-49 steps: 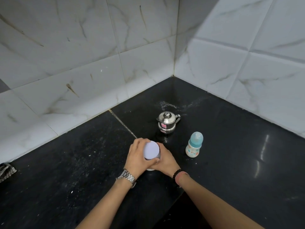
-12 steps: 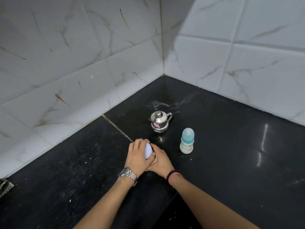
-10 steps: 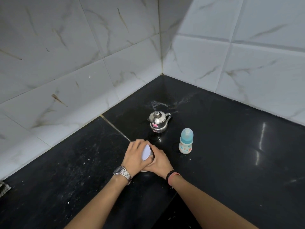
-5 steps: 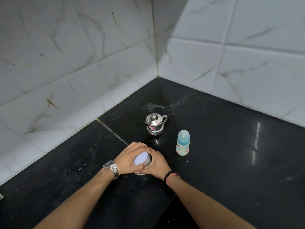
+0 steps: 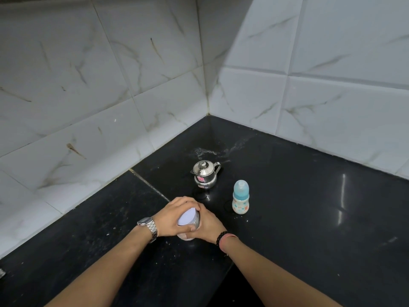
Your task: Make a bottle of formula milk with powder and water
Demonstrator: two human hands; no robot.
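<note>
1. Far left, white marble-look tiles (image 5: 88,107) climb the wall and meet a second tiled wall in the corner; below them runs the black counter (image 5: 309,218), dusted with pale specks.
2. The left hand (image 5: 172,218), a metal watch (image 5: 148,228) on its wrist, is curled over the pale lid (image 5: 187,217) of a small tin (image 5: 190,227) — fingers wrapped round the far rim, thumb hooked on the near edge.
3. The tin stands on the counter, pinched between both hands; its lid tilts toward the left, and only a sliver of silvery side and a pinkish base show.
4. The right hand (image 5: 209,226) clasps the tin's body from the right side, fingers curled round it, with a black bead bracelet (image 5: 221,237) and a pink band at the wrist.
5. Beyond the hands, toward the corner, sits a small steel pot (image 5: 204,177) with a knobbed lid, apart from the tin.
6. Right of the pot and near the hands stands the baby bottle (image 5: 240,197) — upright, blue cap on, patterned body, touched by neither hand.
</note>
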